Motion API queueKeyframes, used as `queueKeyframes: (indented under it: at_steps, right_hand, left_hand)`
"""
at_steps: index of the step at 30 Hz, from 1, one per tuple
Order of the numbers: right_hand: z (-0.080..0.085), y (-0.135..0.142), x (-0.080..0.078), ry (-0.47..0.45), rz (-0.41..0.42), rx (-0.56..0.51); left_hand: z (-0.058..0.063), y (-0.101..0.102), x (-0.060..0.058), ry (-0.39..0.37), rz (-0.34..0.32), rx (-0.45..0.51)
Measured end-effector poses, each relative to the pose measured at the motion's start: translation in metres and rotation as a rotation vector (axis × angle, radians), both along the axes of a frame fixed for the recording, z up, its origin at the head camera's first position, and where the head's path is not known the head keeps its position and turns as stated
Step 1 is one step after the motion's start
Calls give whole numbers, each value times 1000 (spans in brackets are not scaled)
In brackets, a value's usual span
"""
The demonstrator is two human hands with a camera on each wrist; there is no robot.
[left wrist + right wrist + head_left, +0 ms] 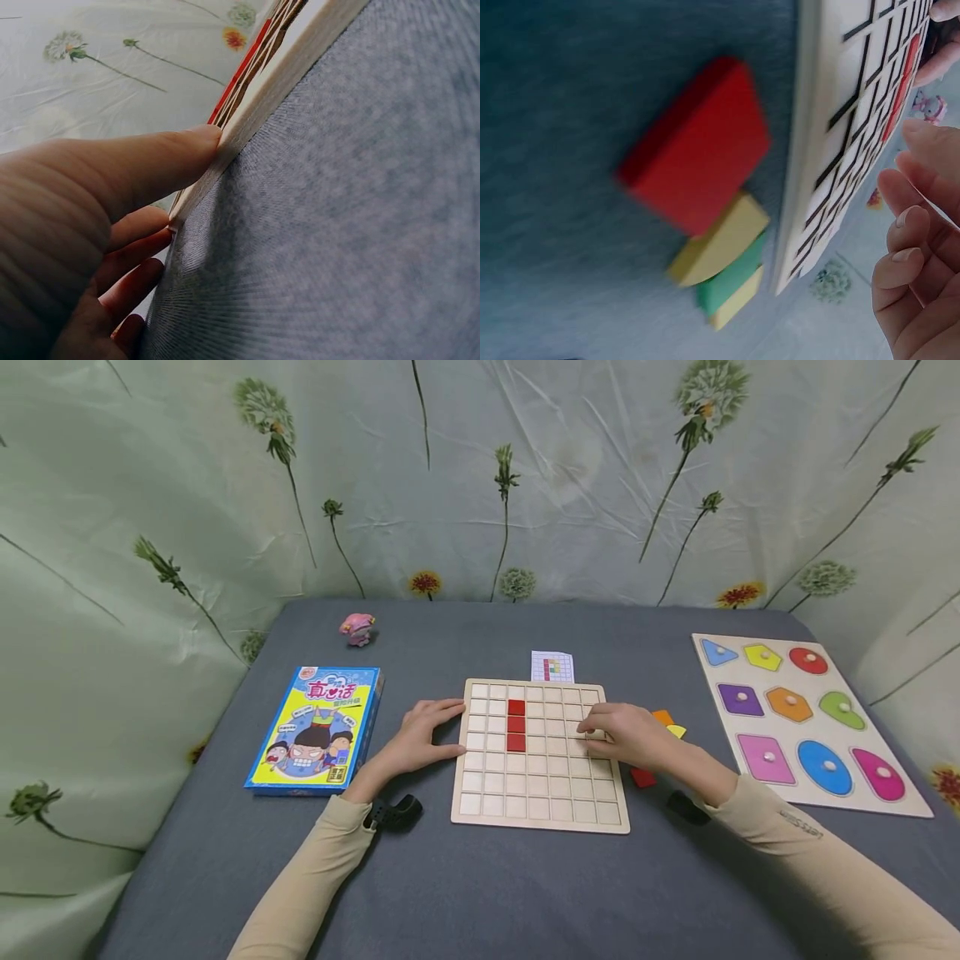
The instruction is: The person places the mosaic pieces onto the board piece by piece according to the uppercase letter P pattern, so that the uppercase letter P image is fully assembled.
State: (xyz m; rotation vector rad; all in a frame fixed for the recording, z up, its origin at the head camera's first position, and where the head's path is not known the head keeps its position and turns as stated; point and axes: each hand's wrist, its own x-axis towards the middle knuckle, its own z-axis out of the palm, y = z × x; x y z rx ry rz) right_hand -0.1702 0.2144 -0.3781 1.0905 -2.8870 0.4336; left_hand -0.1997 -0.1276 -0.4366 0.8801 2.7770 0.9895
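A square wooden grid board [540, 795] lies in the middle of the table. Three red square tiles [516, 724] form a column in its upper left part. My left hand [417, 737] touches the board's left edge with extended thumb and fingertips. Over the right side of the grid hovers my right hand [628, 732], its fingers loosely bent; no piece shows between thumb and fingers in the right wrist view. Beside the board's right edge lie loose pieces: a red block [705, 150], a yellow block [721, 241] and a green block [735, 276], partly under the right hand.
Touching the board's far edge is a small pattern card [552, 667]. A boxed game [318, 731] lies at left, with a pink figurine [357, 628] behind it. At right lies a shape puzzle board [720, 718] with several knobbed pieces. A patterned curtain [450, 485] borders the table.
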Motion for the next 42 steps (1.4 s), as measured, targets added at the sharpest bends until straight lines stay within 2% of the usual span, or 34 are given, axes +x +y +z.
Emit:
queueKeyframes:
  at_steps: [7,11,21,26,33,42]
  right_hand:
    - [-6,18,5,36,29,-47]
    - [-6,25,9,40,8,-58]
    - [-1,39,15,-8,-9,-21]
    - [-1,45,22,-50,5,-9]
    - [-3,56,29,-105,-16,-1]
    - [-4,67,35,-120,-14,7]
  left_hand:
    - [0,1,0,-6,3,-2]
    - [1,1,0,-7,3,1]
    - [3,2,-1,1,5,8]
    - [2,2,2,-5,3,-1]
    - [1,2,3,-6,0,15]
    - [0,2,1,-10,4,10]
